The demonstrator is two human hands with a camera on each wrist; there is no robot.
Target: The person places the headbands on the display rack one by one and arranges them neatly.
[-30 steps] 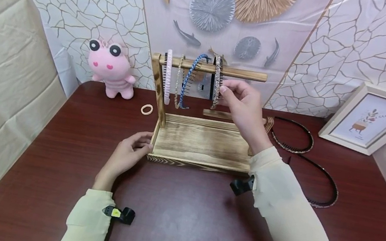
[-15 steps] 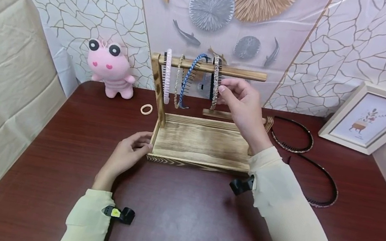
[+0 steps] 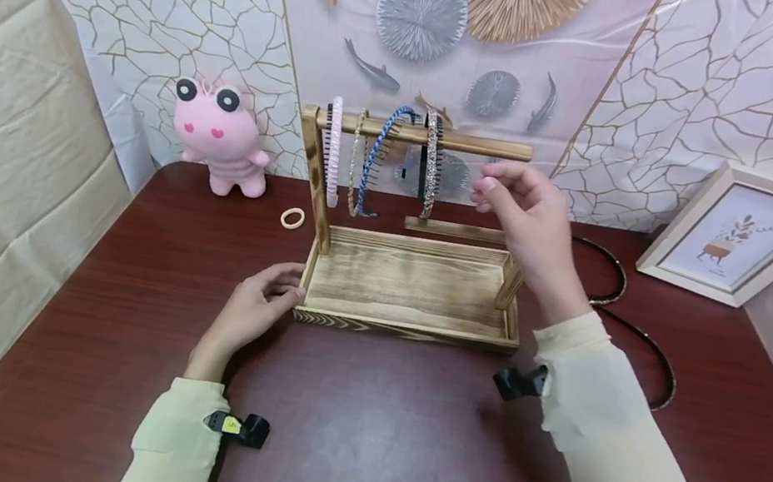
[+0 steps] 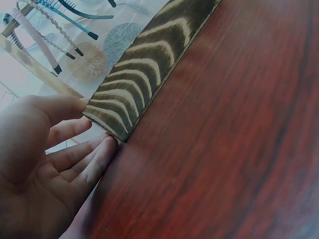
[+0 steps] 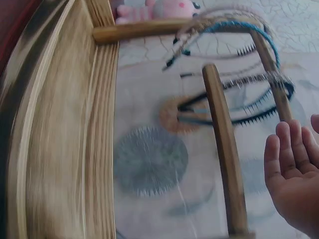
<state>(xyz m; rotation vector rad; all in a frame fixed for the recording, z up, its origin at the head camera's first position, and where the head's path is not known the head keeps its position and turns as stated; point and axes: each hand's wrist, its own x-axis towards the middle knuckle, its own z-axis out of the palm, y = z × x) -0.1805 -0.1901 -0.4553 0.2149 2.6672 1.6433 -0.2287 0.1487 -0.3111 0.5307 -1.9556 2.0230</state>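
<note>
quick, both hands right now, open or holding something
Left hand: closed, gripping the wooden rack at its left end.
Right hand: open, holding nothing, fingers beyond the rack's right side bar end of hanging headbands.

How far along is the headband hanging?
Done: four headbands hang on the upper bar. In hand: no band; the right hand is empty beside the bar, while the left hand touches the stand. Remaining, probably: two loose bands on the table.
</note>
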